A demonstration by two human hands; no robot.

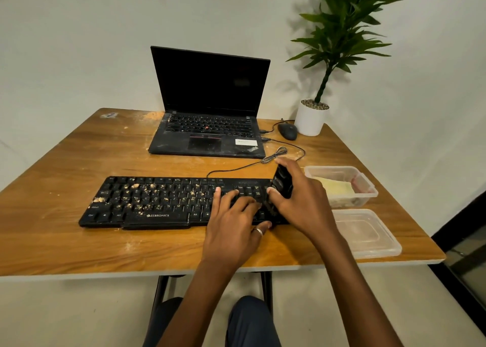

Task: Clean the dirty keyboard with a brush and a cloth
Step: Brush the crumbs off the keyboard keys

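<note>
Open laptop (210,84), mouse (288,131), potted plant (309,122) — plastic container (366,200), lid (368,233), wooden table (65,162)

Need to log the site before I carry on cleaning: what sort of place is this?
Most likely a small office or home desk corner: an open ThinkPad laptop, a wired mouse and a crumb-strewn Zebronics keyboard sit on a wooden table against a plain wall, with a potted plant beside them.

A wooden table (65,157) bears a crumb-strewn keyboard (147,202) under the fingers (217,197). Beyond them sit a laptop (207,126), mouse (288,131) and plant pot (309,122). To their right lie a tub (352,201) and lid (368,233).
</note>
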